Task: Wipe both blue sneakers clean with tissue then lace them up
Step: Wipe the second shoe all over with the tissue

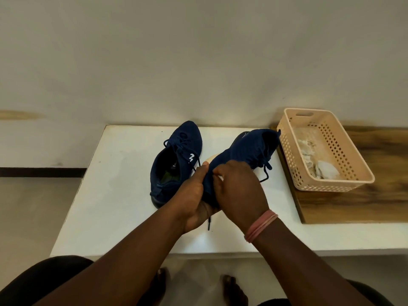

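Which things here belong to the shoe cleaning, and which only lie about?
Belong to the job:
- held sneaker, gripped by left hand and right hand
- second sneaker on the white table
- crumpled tissues in the basket

Lying about:
- wooden board

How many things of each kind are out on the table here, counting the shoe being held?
Blue sneakers: 2, one resting on the white table at, one held at
Baskets: 1, used tissue inside
Wooden boards: 1
Total: 4
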